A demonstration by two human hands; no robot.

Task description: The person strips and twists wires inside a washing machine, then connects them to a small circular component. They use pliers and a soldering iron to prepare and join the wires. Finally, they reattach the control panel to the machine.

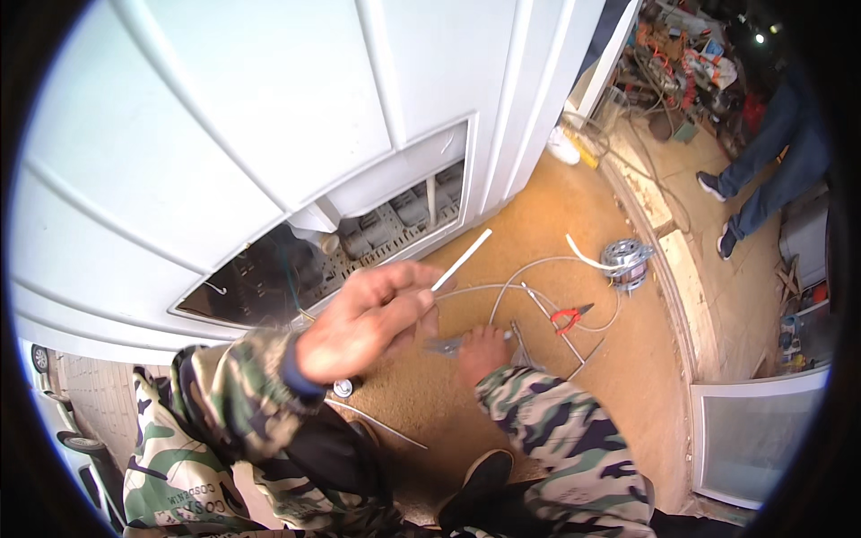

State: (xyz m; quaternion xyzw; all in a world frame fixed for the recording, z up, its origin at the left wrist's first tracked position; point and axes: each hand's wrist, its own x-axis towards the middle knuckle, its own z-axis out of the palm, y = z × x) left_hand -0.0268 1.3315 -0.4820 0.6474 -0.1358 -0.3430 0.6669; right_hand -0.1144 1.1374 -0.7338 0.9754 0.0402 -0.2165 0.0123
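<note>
Paving [99, 390] and a vehicle wheel [82, 442] show at the far left, beyond a ribbed white casing [278, 85] that walls off my upper left. Dark machinery [372, 235] fills the cut-out in its lower part, partly hidden behind my left hand [372, 323]. Below my left wrist sit a small round white piece [343, 388] and a loose white length [386, 426] on the brown floor [565, 421]. Thin pale cable [502, 286] loops across the middle, with red-handled pliers [567, 319] lying amongst it, and a silver motor [626, 264] stands just past them. Farther right are a frosted panel [758, 444] and another person's legs [778, 148]. My left hand is raised, thumb and fingers pinching a white strip [465, 257] that slants up to the right, in front of the casing. My right hand [484, 356] reaches low, knuckles up, beside a blurred greyish object [442, 346]; whether my fingers grip it, I can't tell.
</note>
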